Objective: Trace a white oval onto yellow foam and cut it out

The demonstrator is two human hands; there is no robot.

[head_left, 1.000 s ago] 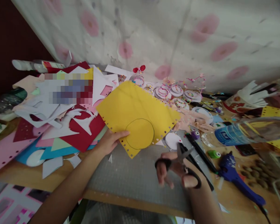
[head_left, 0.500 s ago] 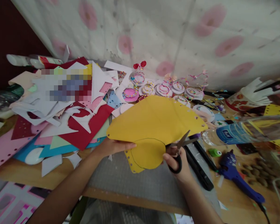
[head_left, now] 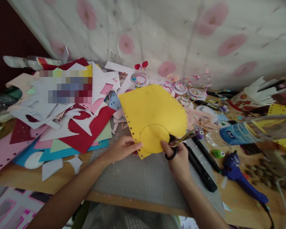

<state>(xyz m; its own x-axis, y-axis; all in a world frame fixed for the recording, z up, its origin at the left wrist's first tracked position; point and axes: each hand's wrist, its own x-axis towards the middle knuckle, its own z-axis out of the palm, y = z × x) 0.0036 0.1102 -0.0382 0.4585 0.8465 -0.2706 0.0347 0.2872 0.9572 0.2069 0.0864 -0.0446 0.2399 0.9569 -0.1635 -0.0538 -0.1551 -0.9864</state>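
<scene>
Fingers of our left hand [head_left: 121,150] were clamped on the star-punched edge of the yellow paper [head_left: 152,108], above the grey mat [head_left: 138,181]. Our right hand [head_left: 180,162] gripped the scissors [head_left: 173,152] beside the drawn circle; both forearms angled inward. Paper hid some left fingertips, and blur obscured the blades.

Pixelated block hides part of the paper pile [head_left: 73,119], content unreadable. Left hand [head_left: 121,148]: some fingertips hidden under the yellow sheet [head_left: 152,108]. Right hand [head_left: 180,159] covers part of the scissors' [head_left: 172,154] handles. Water bottle [head_left: 257,129] cut off by right edge, small label print illegible. Glue gun [head_left: 244,184] cord exits bottom edge. Both forearms cropped at bottom. Curtain [head_left: 166,38] pattern soft, top cropped.
</scene>
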